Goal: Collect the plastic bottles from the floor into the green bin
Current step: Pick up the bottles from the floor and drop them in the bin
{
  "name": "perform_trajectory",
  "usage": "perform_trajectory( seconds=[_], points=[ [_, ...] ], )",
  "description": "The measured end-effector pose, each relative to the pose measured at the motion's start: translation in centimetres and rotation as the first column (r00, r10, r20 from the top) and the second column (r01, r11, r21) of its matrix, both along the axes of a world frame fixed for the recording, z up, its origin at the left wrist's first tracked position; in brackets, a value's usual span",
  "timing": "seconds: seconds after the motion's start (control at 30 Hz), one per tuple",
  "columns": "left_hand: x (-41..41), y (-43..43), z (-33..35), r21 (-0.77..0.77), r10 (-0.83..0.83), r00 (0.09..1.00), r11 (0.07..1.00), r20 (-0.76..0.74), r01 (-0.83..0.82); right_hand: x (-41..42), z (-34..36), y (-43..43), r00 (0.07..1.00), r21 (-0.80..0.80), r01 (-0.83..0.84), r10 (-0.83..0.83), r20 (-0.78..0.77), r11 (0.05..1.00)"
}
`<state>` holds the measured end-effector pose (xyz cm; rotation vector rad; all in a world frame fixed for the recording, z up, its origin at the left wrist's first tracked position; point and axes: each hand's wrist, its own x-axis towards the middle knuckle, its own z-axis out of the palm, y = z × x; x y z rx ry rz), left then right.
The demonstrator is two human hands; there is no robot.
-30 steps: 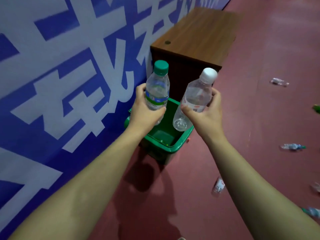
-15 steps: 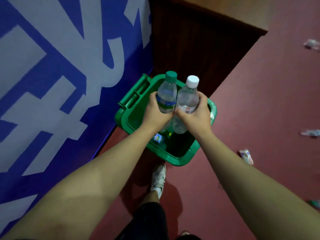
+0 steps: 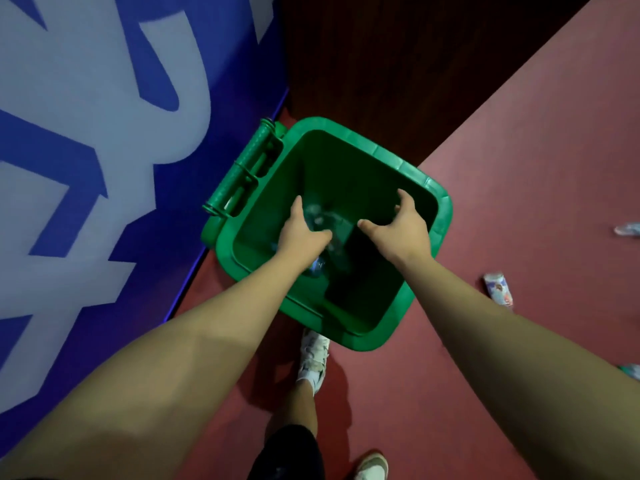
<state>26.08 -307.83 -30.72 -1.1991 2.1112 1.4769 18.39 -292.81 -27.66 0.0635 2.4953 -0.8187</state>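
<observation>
Both hands have let go since the frame half a second back, where each gripped an upright bottle over the bin; now neither bottle stands in a grip. At the far left runs the blue and white wall point(image 3: 104, 168); just beside it stands the green bin point(image 3: 445, 216), its hinge bar point(image 3: 242, 174) toward the wall; a dark wooden cabinet point(image 3: 381, 81) rises on its far side. Over the bin's left half the left hand point(image 3: 304, 237) hangs with thumb spread and fingers loosely parted, holding nothing that I can make out; beneath and just past it a pale blur of clear plastic, the dropped bottles point(image 3: 320, 218), sits inside the bin, too smeared to tell one from the other. Over the right half the right hand point(image 3: 403, 230) is spread wide, thumb and fingers well apart, empty. By the bin's near corner a white shoe point(image 3: 313, 358) stands on the red floor point(image 3: 519, 202). To the right a flattened bottle point(image 3: 498, 289) lies on the floor near the bin; a second bottle point(image 3: 627, 230) lies farther right; a third piece point(image 3: 630, 370) shows at the right edge. I judge the drop finished for this pair; the next move calls for lifting both hands clear, turning right, and stooping for the flattened bottle, the nearest one.
</observation>
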Motion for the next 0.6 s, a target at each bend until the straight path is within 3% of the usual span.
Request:
perform_trajectory(
  seconds=[0.37, 0.6],
  points=[
    [-0.8, 7.7, 12.3, -0.087, -0.104, 0.962, 0.993, -0.254, 0.084, 2.5, 11.4, 6.2, 0.989, -0.207, -0.065, 0.035, -0.145, 0.976],
    [5.0, 22.8, 19.1, -0.128, -0.182, 0.86, 0.982, -0.477, 0.136, 10.0, 17.3, 22.1, 0.958, -0.35, -0.013, -0.089, -0.274, 0.937]
  ],
)
